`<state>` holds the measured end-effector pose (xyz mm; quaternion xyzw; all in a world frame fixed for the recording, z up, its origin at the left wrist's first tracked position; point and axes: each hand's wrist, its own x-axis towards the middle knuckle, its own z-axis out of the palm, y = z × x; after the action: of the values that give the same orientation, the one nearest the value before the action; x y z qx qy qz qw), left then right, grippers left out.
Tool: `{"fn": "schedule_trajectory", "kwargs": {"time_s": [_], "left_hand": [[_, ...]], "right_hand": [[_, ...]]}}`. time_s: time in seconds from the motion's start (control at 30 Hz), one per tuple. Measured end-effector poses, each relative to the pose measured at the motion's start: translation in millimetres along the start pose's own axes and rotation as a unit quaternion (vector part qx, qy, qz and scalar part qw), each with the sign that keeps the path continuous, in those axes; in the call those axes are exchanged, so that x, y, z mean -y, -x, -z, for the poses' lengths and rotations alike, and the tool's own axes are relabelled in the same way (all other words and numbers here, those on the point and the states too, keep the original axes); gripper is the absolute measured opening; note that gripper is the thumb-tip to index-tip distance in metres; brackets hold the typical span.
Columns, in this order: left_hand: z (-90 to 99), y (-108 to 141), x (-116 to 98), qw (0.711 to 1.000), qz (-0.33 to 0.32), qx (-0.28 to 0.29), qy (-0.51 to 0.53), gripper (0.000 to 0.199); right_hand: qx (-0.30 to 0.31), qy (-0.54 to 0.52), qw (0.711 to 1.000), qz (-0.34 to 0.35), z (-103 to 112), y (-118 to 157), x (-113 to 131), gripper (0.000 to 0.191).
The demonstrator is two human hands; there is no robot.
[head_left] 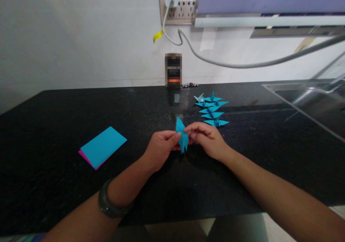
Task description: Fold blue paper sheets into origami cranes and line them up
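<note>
A blue sheet of folded origami paper (pixel 182 138) is held upright over the counter, pointed at the top and split into two points below. My left hand (pixel 165 144) pinches its left edge, thumb in front. On the other side, the fingers of my right hand (pixel 206 137) are closed on its right edge; the fingertips are partly hidden behind the paper. Several finished blue paper cranes (pixel 216 122) sit just beyond my right hand, with one paler crane (pixel 199 98) at the back of the group.
A stack of blue and pink paper (pixel 104 146) lies on the black counter (pixel 54 127) at left. A phone-like object (pixel 173 70), blurred out, leans on the wall. At right is a metal sink (pixel 318 101). A grey cable (pixel 237 65) hangs from the wall socket (pixel 179 10).
</note>
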<state>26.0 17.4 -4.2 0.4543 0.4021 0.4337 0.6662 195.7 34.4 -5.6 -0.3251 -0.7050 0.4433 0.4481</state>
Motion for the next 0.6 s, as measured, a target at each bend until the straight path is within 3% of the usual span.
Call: {"fn": "schedule_trajectory", "kwargs": {"time_s": [0.13, 0.3, 0.6], "left_hand": [[-2.7, 1.0, -1.7, 0.996, -0.026, -0.051, -0.061, 0.022], [-1.2, 0.2, 1.9, 0.986, -0.043, -0.093, -0.135, 0.020], [-1.1, 1.0, -0.2, 0.978, -0.064, -0.073, -0.187, 0.015]], "right_hand": [[-0.021, -0.044, 0.992, -0.118, -4.8, -0.3, -1.9, 0.022], [-0.023, -0.034, 0.988, -0.152, -6.7, -1.4, -2.3, 0.026], [-0.022, -0.057, 0.984, -0.166, -9.2, -3.0, 2.4, 0.034]]}}
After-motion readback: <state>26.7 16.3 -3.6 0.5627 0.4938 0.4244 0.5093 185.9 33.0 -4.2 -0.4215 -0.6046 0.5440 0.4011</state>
